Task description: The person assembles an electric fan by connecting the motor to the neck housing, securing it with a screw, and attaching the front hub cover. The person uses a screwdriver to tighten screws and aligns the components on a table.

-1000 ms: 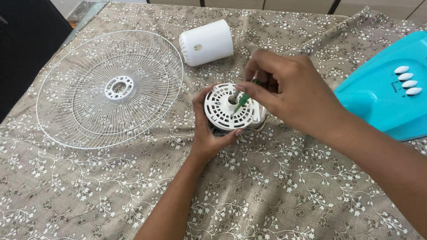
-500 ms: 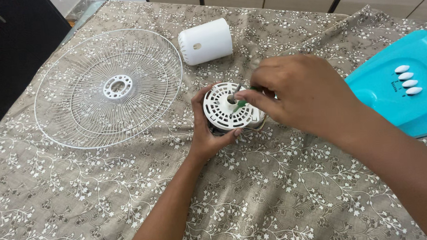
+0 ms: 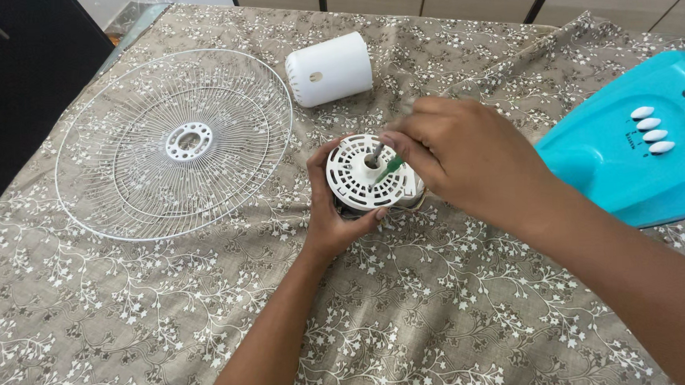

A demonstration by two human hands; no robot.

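A round white slotted fan motor housing (image 3: 357,176) stands on the patterned cloth at the table's middle, a metal shaft sticking up from its centre. My left hand (image 3: 327,216) wraps around its left and near side, thumb on the front rim. My right hand (image 3: 464,160) hovers over its right side and pinches a small green-handled screwdriver (image 3: 391,166), its tip down on the housing's top beside the shaft. Most of the tool is hidden inside my fingers.
A white wire fan guard (image 3: 175,142) lies flat to the left. A white cylindrical cover (image 3: 329,68) lies on its side behind the housing. A turquoise fan base (image 3: 633,145) with white buttons sits at the right. The brown floral tablecloth (image 3: 409,305) covers the table.
My right hand has turned and shifted a little over the housing with the screwdriver still on it. My left hand and the housing have stayed put.
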